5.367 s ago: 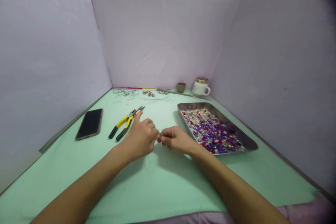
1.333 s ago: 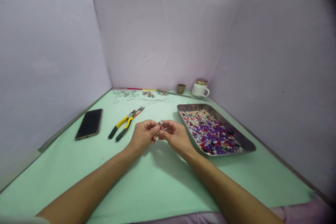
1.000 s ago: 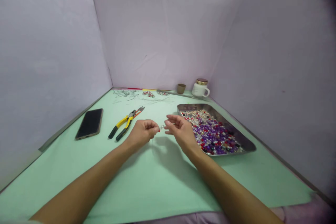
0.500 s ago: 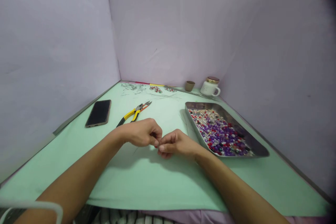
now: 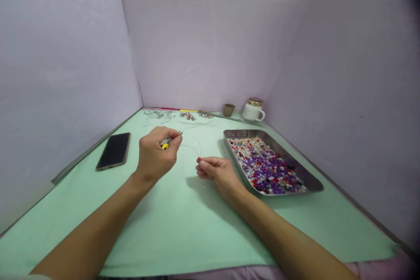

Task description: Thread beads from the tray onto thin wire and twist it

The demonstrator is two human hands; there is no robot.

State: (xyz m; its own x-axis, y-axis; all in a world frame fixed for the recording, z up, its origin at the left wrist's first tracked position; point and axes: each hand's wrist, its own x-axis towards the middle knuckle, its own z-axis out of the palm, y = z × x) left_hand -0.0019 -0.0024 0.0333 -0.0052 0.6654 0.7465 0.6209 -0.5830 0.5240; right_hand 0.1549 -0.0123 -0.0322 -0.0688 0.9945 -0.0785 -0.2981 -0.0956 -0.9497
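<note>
My left hand (image 5: pixel 158 152) is closed in a pinch on one end of a thin wire (image 5: pixel 190 147). The wire bows across to my right hand (image 5: pixel 219 173), whose thumb and fingers grip a small red bead (image 5: pixel 198 159). A loose strand rises faintly above the bead. Both hands are held over the green tabletop, a short gap apart. Behind my left hand lie the yellow-handled pliers (image 5: pixel 165 145), mostly hidden by it. To the right of my right hand stands a metal tray (image 5: pixel 315 180) of purple, red, white and dark beads (image 5: pixel 271 166).
A phone (image 5: pixel 114 151) lies at the left. Along the back are a heap of cut wire pieces (image 5: pixel 159 116), beaded pieces (image 5: pixel 187 116), loose wires (image 5: pixel 200 124), a small brown cup (image 5: pixel 229 110) and a white lidded mug (image 5: pixel 252 110). Pale walls enclose the table.
My hands were together at the fingertips; my left hand has drawn away up and to the left, stretching the wire between them. The view has shifted slightly.
</note>
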